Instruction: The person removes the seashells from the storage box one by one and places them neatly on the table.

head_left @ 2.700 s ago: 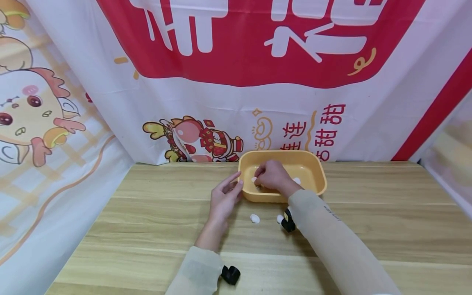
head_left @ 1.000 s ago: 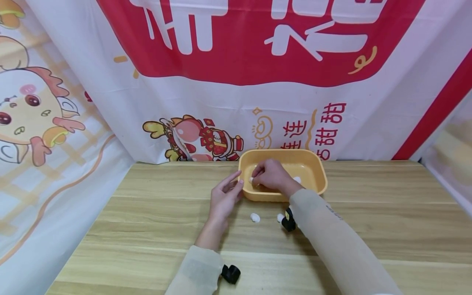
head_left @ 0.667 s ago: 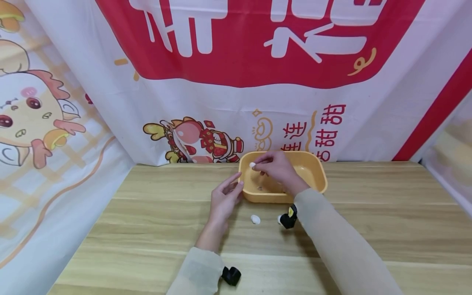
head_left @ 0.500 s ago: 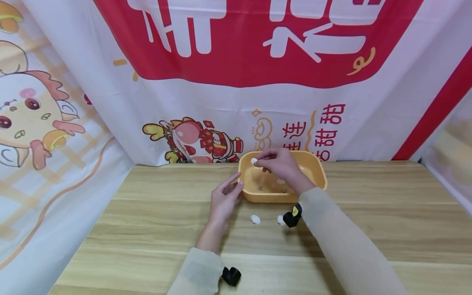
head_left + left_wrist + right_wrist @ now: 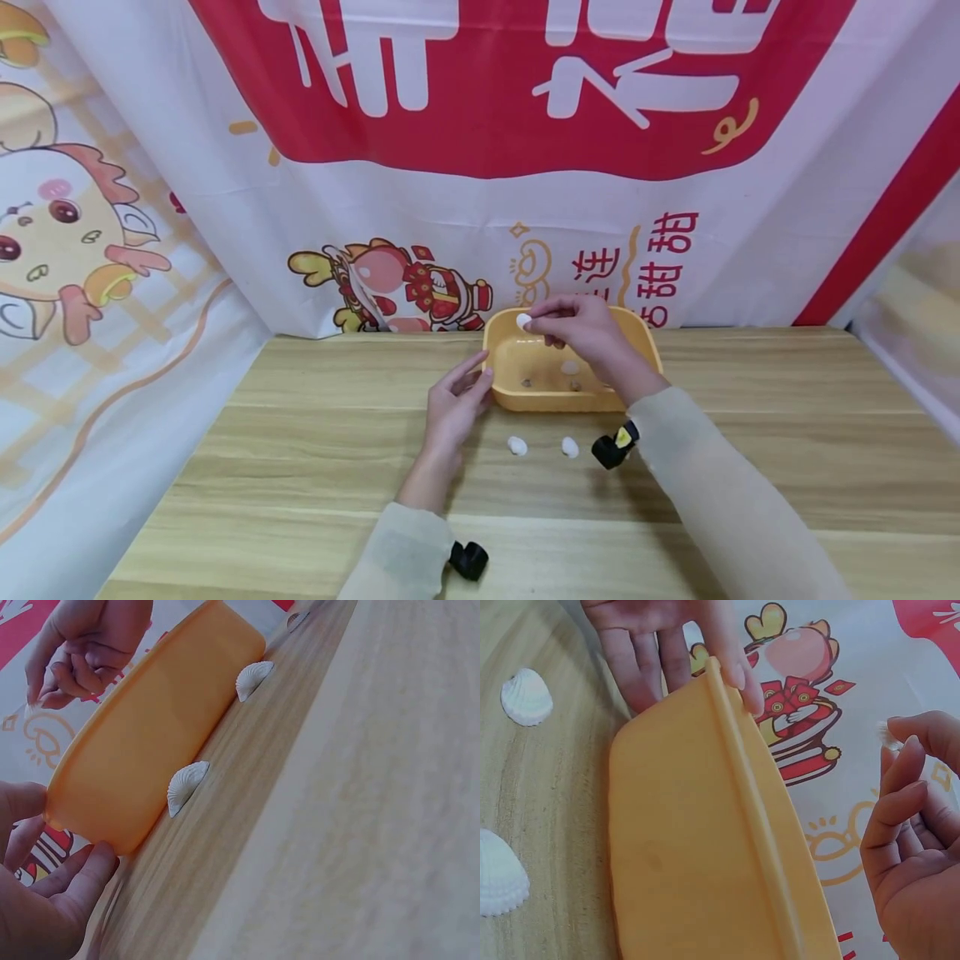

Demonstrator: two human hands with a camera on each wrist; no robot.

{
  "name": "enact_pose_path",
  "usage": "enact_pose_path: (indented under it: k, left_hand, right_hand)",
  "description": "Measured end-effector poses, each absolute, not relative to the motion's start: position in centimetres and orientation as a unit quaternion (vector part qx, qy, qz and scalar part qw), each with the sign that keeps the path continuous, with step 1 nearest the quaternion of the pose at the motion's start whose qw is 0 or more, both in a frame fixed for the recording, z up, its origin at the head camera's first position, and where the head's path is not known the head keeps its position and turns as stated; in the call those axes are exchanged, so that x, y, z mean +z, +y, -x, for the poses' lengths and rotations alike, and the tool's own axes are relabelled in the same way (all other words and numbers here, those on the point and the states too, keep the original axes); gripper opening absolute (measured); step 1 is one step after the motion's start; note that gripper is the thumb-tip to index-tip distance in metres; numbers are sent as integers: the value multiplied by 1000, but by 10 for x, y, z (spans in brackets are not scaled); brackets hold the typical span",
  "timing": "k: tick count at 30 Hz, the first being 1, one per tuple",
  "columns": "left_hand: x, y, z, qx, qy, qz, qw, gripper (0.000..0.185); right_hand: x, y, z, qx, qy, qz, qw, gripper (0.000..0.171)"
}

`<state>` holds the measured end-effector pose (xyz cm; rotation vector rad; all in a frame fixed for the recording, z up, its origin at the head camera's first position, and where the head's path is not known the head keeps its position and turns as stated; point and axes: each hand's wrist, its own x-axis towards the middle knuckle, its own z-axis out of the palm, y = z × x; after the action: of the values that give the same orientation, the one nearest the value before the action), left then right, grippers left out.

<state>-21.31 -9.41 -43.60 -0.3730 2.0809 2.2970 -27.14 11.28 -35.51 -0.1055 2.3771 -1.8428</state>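
In the head view my right hand (image 5: pixel 588 333) pinches a small white seashell (image 5: pixel 523 320) between thumb and fingertips. It is raised over the far side of a yellow plastic tub (image 5: pixel 573 402). My left hand (image 5: pixel 457 408) holds the tub's left end, fingers and thumb around the corner. Inside the tub lie a pale shell (image 5: pixel 570 367) and small greyish pieces (image 5: pixel 527 382); the right arm hides part of the inside. Two ribbed white shells lie on the table in front of it, a left one (image 5: pixel 517 446) and a right one (image 5: pixel 570 447).
The wooden table (image 5: pixel 300 467) meets a printed cloth backdrop (image 5: pixel 420 200) just behind the tub. A second patterned cloth (image 5: pixel 60 350) hangs on the left. Past the tub's far corner a small brownish shape (image 5: pixel 298 620) rests on the wood in the left wrist view.
My right hand, first low inside the tub, has picked up the small shell and lifted it up and slightly right. My left hand has stayed at the tub's end.
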Motion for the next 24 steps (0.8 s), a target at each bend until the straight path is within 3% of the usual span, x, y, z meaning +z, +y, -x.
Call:
enact_pose_path:
  k: [12,24]
  left_hand:
    - [-437,-95,213,735,668,118,13,36]
    - [-436,-95,213,733,668,126,18,35]
  right_hand:
    - [-352,116,266,-623,779,28,74,27]
    - [-358,118,233,-653,753,41,70,27]
